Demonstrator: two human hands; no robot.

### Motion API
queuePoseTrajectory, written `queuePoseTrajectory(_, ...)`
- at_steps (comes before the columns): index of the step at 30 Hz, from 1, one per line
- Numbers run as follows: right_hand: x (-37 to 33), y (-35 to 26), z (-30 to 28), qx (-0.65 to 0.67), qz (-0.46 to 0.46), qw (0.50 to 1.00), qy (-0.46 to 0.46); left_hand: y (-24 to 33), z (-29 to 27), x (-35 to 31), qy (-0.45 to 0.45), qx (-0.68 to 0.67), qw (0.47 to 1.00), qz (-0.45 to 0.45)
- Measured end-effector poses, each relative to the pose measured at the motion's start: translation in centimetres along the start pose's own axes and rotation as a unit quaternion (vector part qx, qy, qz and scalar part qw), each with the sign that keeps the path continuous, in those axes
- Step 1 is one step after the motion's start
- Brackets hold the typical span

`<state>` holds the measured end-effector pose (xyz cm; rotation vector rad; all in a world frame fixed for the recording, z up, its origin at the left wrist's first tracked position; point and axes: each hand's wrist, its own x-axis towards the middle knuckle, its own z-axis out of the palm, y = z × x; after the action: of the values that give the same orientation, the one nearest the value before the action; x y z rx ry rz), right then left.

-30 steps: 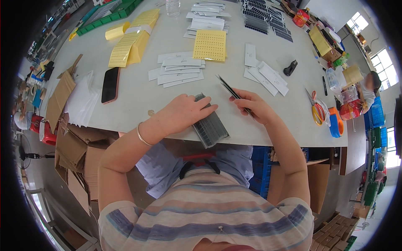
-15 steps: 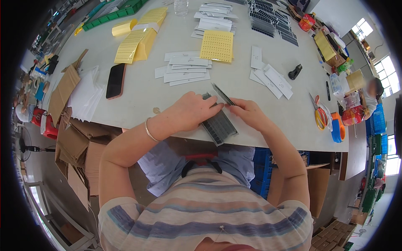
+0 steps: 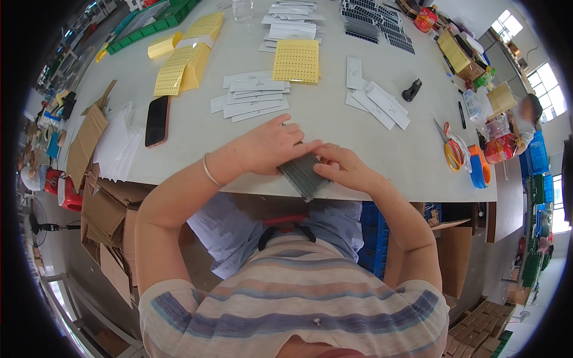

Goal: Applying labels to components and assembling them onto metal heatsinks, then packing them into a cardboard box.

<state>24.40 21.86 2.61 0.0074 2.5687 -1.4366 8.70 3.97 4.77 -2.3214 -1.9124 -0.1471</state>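
Observation:
A dark grey ribbed plate lies tilted at the near edge of the white table, overhanging it slightly. My left hand lies flat across the plate's upper left part, fingers spread, with a thin bracelet on the wrist. My right hand meets it from the right, its fingers curled over the plate's top right edge. The fingertips of both hands touch above the plate. The thin dark tool seen earlier is out of sight.
Beyond my hands lie white paper strips, a yellow dotted sheet, more yellow sheets and a phone. Scissors and tape rolls sit at right. Cardboard boxes stand left; another person sits far right.
My right hand, which held a thin dark tool above the plate, has come down onto the plate's right edge. My left hand has slid across the plate to meet it.

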Motion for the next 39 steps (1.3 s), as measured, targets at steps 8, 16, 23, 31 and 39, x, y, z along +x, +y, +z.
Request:
queuePoseTrajectory(8, -6.3, 4.3, 0.7, -0.122, -0.075, 0.973, 0.179, 1.0, 2.9, 3.0, -0.015, -0.094, 0.992, -0.085)
queuePoseTrajectory(16, -10.2, 8.3, -3.3, -0.126, 0.042, 0.953, 0.273, 5.7, 5.0, 9.4, 0.056, -0.109, 0.974, -0.190)
queuePoseTrajectory(23, -8.8, 8.3, -2.2, -0.294, 0.088, 0.906, 0.293, 4.1, 7.0, 8.5, 0.167, -0.256, 0.942, -0.140)
queuePoseTrajectory(31, -7.9, 8.5, -1.1, -0.277, 0.075, 0.909, 0.301, 4.0, 7.5, 8.0, 0.258, -0.308, 0.914, -0.054)
queuePoseTrajectory(39, -7.8, 7.0, -1.1, -0.273, 0.061, 0.910, 0.306, 4.5, 8.2, 7.5, 0.266, -0.289, 0.918, -0.057)
